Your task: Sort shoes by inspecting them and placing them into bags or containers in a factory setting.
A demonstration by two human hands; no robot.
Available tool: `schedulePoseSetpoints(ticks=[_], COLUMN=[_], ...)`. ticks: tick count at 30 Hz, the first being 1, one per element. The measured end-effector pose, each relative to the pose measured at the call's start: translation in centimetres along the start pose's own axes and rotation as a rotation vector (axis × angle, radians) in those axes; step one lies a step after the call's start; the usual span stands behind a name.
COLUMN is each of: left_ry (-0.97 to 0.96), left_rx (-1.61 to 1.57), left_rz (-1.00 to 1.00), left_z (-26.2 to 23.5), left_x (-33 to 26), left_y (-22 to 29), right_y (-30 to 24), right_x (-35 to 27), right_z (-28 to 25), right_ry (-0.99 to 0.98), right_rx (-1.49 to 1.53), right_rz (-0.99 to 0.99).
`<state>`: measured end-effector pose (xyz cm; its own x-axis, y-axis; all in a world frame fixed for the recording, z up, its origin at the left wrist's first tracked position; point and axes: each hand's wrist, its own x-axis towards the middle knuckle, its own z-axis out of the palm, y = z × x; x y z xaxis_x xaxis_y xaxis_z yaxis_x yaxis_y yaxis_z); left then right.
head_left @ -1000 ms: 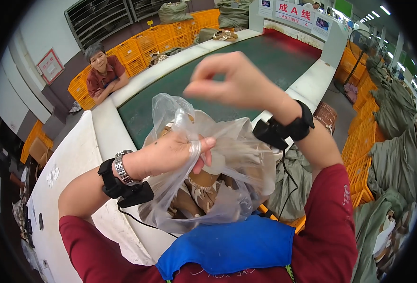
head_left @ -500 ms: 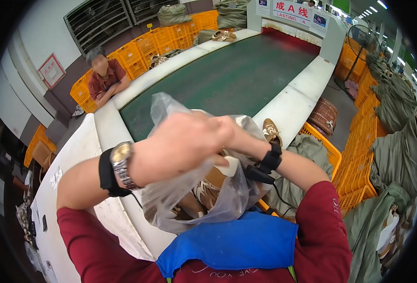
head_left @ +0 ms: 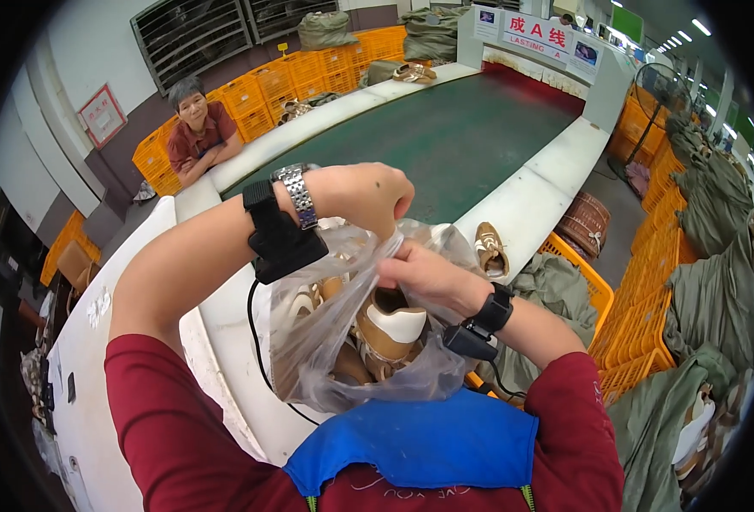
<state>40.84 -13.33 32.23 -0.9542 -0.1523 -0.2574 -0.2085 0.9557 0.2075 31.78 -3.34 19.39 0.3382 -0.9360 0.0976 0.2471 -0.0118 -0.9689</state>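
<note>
In front of my body stands a clear plastic bag [head_left: 308, 367] with several brown-and-white shoes [head_left: 391, 328] inside. My left hand [head_left: 366, 194] is raised over the bag, wrist bent, its fingers closed on the gathered plastic. Just below and to the right, my right hand [head_left: 428, 271] pinches the same twisted plastic near the bag's mouth. A brown heel with a white collar shows through the film between my forearms. To the right of the bag, a single brown sneaker [head_left: 491, 249] rests on the white ledge, touched by neither hand.
Beyond the bag runs a green conveyor belt [head_left: 445, 128] with white ledges [head_left: 556, 171]. A person in a dark red shirt [head_left: 202, 136] leans at the far left ledge. Orange crates [head_left: 637, 316] and grey-green sacks [head_left: 710, 247] line the right; more orange crates stand along the wall.
My left hand has risen and turned over, and the hands no longer overlap. The gathered plastic now stretches between them. The white-collared shoe shows more fully.
</note>
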Motion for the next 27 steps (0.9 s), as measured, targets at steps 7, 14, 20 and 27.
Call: schedulePoseSetpoints(ticks=[7,14,20,27], left_ry=[0.078,0.057,0.279,0.225], left_rx=[-0.075,0.111,0.168,-0.075], left_rz=[0.022,0.143,-0.094,-0.051], left_z=[0.6,-0.9,2.1,7.6], left_x=[-3.6,-9.9,-10.5,-6.3], left_y=[-0.4,0.2,1.9,-0.8], right_y=[-0.3,1.0,0.5,0.0], right_x=[0.4,0.6,0.7,0.3], right_z=[1.8,-0.1,1.1,0.8], right_ry=[0.222,0.234,0.284,0.209], right_rx=[-0.071,-0.315,-0.263,-0.466], right_rz=[-0.117,-0.201,-0.335,-0.255])
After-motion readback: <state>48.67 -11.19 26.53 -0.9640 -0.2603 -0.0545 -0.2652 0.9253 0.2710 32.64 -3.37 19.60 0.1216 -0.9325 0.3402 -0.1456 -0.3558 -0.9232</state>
